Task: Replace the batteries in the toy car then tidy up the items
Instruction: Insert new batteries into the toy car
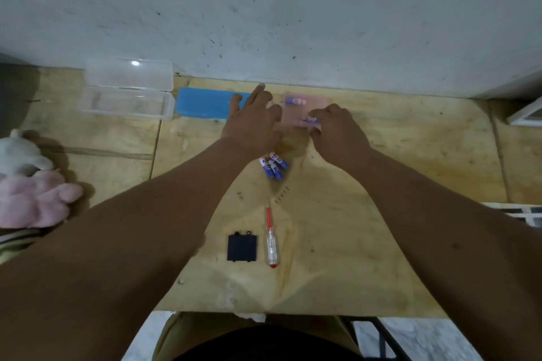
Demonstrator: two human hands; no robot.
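A pink tray (318, 99) lies at the far side of the wooden table near the wall. One blue and white battery (295, 101) lies in it. My right hand (337, 129) pinches another battery (311, 119) at the tray's near edge. My left hand (255, 117) rests on the tray's left side with fingers spread. Three loose batteries (273, 165) lie between my forearms. Closer to me lie a black battery cover (242, 248), a red-tipped clear screwdriver (271, 240) and several small screws (282, 194). The toy car is not in view.
A clear plastic box (127, 91) stands open at the far left, with a blue lid (202, 102) beside it. Plush toys (32, 184) lie at the left table edge. A white frame (528, 113) sits at the right. The wall (264, 23) runs right behind the tray.
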